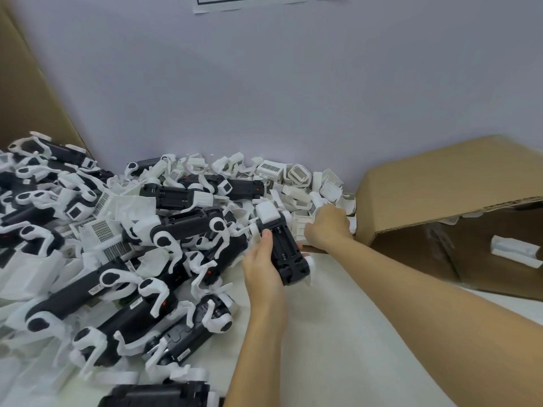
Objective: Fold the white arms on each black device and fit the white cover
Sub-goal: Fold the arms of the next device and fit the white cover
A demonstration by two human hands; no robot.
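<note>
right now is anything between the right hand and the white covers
Nothing visible. The right hand is already in the pile of white covers by the wall, beside the cardboard box; its fingertips are hidden among them, so I cannot tell if it grips one. The left hand holds the black device just beside it.

black devices [173, 227] with white arms [219, 230], white covers [299, 174], brown cardboard box [440, 183], pale grey wall [264, 83]
</note>
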